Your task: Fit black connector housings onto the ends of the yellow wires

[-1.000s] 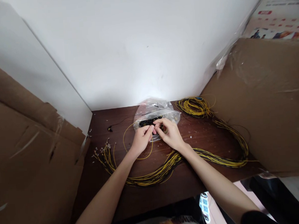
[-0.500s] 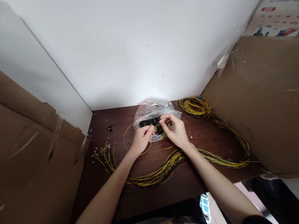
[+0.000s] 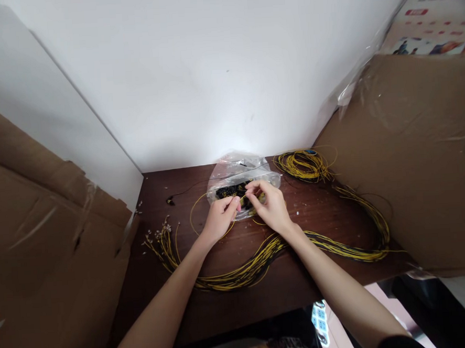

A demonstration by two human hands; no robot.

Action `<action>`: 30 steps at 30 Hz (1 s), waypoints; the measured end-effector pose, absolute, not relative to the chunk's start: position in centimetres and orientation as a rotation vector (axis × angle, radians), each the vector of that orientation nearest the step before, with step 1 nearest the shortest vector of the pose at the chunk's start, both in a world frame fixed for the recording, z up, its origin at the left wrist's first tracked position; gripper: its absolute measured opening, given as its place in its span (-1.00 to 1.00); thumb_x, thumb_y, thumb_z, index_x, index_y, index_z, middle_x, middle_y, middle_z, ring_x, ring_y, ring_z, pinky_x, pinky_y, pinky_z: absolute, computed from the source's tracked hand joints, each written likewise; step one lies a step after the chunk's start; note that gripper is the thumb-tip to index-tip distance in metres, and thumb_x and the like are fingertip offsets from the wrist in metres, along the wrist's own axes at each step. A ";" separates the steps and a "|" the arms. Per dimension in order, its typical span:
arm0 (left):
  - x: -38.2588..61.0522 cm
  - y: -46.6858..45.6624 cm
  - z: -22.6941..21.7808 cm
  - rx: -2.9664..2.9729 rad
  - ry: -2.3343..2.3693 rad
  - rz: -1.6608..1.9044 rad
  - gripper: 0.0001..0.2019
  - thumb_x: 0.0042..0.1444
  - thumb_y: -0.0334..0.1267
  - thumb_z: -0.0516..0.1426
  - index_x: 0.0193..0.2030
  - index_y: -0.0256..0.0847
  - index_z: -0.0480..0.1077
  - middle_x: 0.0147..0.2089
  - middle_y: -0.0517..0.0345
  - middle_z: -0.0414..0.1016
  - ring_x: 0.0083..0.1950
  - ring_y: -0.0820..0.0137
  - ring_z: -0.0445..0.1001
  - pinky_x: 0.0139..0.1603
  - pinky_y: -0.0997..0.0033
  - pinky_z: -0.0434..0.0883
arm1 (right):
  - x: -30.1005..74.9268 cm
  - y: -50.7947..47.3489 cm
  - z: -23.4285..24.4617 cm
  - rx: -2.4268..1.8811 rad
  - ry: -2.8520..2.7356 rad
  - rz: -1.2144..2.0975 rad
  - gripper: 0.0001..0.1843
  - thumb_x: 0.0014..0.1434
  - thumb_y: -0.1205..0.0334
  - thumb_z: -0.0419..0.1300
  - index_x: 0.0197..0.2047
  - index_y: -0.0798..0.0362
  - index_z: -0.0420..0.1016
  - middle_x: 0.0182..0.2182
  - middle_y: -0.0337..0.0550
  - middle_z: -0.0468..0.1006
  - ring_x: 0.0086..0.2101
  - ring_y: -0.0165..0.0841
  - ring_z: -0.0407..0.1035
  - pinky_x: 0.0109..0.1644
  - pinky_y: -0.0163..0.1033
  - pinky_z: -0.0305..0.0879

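Observation:
My left hand (image 3: 219, 217) and my right hand (image 3: 269, 205) meet, fingers pinched, over a clear plastic bag (image 3: 238, 173) that holds small black parts (image 3: 228, 191). Both pinch a thin yellow wire (image 3: 193, 214) that loops out to the left of my left hand. The fingertips nearly touch above the bag's front edge. A long bundle of yellow wires (image 3: 261, 259) runs under my right wrist across the dark wooden table (image 3: 225, 305).
The bundle's loose ends with small terminals (image 3: 157, 239) fan out at the left. A coil of yellow wire (image 3: 301, 164) lies at the back right. Brown cardboard sheets stand at the left (image 3: 44, 248) and right (image 3: 420, 157). A small black piece (image 3: 171, 201) lies back left.
My right hand pulled a little to the right with the wire, then came back to meet my left hand. My left hand has barely moved.

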State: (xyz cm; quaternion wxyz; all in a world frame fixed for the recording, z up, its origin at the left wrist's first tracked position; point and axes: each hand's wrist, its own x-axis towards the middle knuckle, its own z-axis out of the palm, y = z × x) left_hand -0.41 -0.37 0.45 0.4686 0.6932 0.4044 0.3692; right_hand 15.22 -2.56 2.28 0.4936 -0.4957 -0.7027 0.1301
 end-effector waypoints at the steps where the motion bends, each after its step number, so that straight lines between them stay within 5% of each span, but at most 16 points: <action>1: -0.4 -0.4 0.5 1.699 0.993 0.904 -0.62 0.18 -0.05 -0.06 -0.52 -0.27 0.27 -0.72 0.34 0.10 -0.65 0.56 0.09 -0.54 0.55 0.10 | 15.4 -2.5 2.3 -1.226 -1.674 0.311 -0.85 0.13 0.35 0.07 -0.21 0.07 0.38 -0.37 -0.15 0.49 -0.34 -0.34 0.38 -0.20 -0.23 0.30; 25: -0.3 -0.6 0.8 1.927 1.062 0.810 -0.63 0.16 -0.11 -0.05 -0.56 -0.26 0.31 -0.69 0.29 0.18 -0.61 0.52 0.15 -0.53 0.53 0.12 | 15.1 -2.7 2.6 -1.169 -1.865 0.401 -0.79 0.21 0.24 0.03 -0.36 0.05 0.47 -0.41 -0.15 0.53 -0.36 -0.33 0.39 -0.22 -0.22 0.28; 30: -0.3 -0.6 0.9 1.918 1.066 0.797 -0.64 0.17 -0.14 -0.07 -0.56 -0.26 0.31 -0.69 0.28 0.21 -0.60 0.51 0.18 -0.51 0.53 0.14 | 14.9 -2.9 2.4 -1.205 -1.862 0.456 -0.83 0.13 0.36 0.03 -0.21 0.07 0.39 -0.39 -0.17 0.52 -0.39 -0.36 0.40 -0.27 -0.26 0.29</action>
